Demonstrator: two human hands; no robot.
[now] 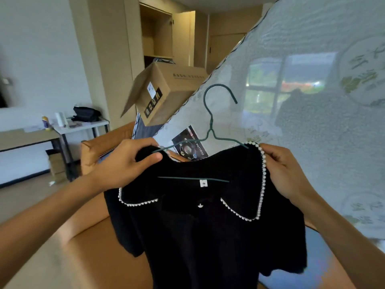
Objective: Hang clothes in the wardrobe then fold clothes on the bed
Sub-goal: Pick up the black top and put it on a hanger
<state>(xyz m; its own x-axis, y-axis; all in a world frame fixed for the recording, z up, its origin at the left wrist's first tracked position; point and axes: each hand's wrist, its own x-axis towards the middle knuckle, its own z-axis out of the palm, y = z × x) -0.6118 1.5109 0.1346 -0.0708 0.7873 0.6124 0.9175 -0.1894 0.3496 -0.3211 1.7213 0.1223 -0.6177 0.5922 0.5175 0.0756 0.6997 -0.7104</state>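
A black top point(208, 232) with a pearl-trimmed collar hangs in front of me on a green wire hanger point(210, 126). The hanger's hook stands up above the collar and its lower bar shows across the neck opening. My left hand point(133, 161) grips the top's left shoulder over the hanger arm. At the right shoulder, my right hand point(285, 170) pinches the collar edge. The open wardrobe point(158, 32) stands at the far back, its shelves lit.
A plastic-wrapped mattress point(312, 101) leans upright at my right. A cardboard box point(166, 88) rests tilted against it. An orange-brown bed frame point(91, 236) lies below the garment. A desk point(79, 126) with a black bag and bottles stands at the left wall.
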